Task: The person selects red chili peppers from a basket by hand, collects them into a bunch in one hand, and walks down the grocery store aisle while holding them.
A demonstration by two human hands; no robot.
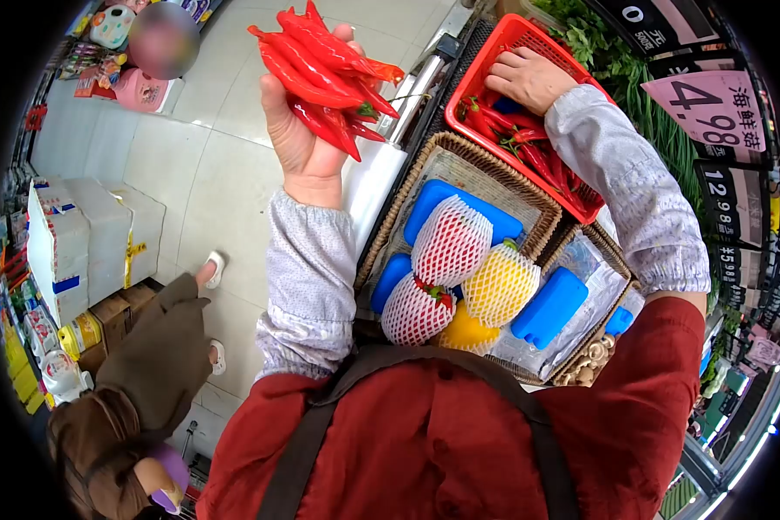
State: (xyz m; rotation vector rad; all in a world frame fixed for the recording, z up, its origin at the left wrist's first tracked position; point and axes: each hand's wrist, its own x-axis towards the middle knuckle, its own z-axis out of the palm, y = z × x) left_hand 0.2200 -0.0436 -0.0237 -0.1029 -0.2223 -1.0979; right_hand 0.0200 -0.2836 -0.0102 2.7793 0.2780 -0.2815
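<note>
Several long red chili peppers [321, 74] lie in a bunch in my left hand [308, 156], which is raised over the aisle with its fingers wrapped round them from below. My right hand [529, 78] reaches into the red plastic basket [459, 117], palm down, over its far end. More red chili peppers [542, 156] fill the near part of that basket, close beside the hand. The right fingertips are bent downward and partly hidden, so whether they hold a pepper cannot be made out.
A wicker basket [546, 221] holds net-wrapped red peppers [451, 238], yellow ones [501, 279] and blue blocks [550, 308]. Leafy greens [598, 43] and price signs [711, 113] stand on the right. White boxes [104, 243] and another person [147, 364] are at the left.
</note>
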